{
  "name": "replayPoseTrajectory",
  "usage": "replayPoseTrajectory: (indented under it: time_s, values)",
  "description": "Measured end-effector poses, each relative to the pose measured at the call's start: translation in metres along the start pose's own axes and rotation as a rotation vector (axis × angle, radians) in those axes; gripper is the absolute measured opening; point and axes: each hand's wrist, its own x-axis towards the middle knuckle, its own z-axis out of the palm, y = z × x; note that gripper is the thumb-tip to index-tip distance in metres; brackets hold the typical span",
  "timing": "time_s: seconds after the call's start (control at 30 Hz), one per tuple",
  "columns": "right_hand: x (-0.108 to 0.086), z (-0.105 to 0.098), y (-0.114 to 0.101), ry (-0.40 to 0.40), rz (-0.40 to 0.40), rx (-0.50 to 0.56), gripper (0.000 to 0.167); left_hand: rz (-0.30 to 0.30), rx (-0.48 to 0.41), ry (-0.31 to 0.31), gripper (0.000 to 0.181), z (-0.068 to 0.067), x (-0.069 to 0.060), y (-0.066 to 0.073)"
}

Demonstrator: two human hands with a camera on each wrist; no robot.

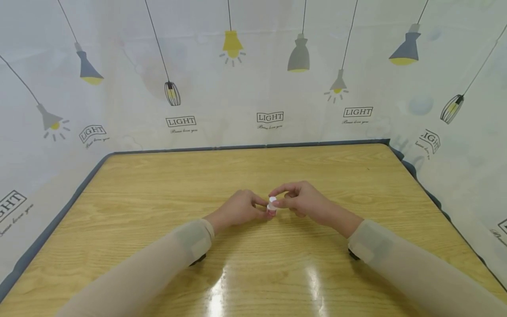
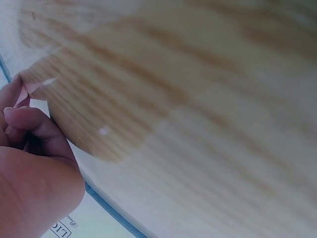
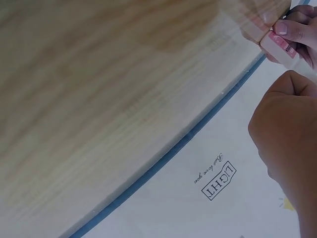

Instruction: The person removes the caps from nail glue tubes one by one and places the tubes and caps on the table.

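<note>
A small white bottle (image 1: pixel 271 211) with a red-and-white label stands upright on the wooden table. My left hand (image 1: pixel 243 208) pinches its lower body from the left, between thumb and fingers. From the other side, my right hand (image 1: pixel 308 201) has thumb and index finger about the white cap (image 1: pixel 272 199), pinching it. The right wrist view shows the label of the bottle (image 3: pixel 278 45) close up, with the left thumb against it; the right fingertips are largely hidden there. In the left wrist view the left hand (image 2: pixel 37 158) shows, but the bottle is mostly out of sight.
The glossy wooden table (image 1: pixel 158 176) has a dark blue edging along its back and sides. Behind it hangs a pale backdrop (image 1: pixel 222 97) printed with lamps and the word LIGHT. Light reflections lie on the tabletop near its front.
</note>
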Motion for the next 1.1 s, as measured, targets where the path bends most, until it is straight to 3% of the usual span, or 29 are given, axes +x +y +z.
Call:
replayPoseTrajectory:
  time_s: [0.27,0.8,1.1]
  values:
    - [-0.0003,0.0019,-0.0009,0.009,0.002,0.003,0.051,0.012,-0.013,-0.01,0.034,0.0002,0.0004,0.0]
    - [0.001,0.0021,-0.0003,0.006,0.004,0.017,0.043,0.017,-0.013,-0.007,0.034,-0.0012,0.0002,0.0009]
    - [0.0004,0.0024,-0.0009,0.012,0.007,0.001,0.036,-0.012,0.017,0.001,0.038,-0.0013,-0.0011,0.0041]
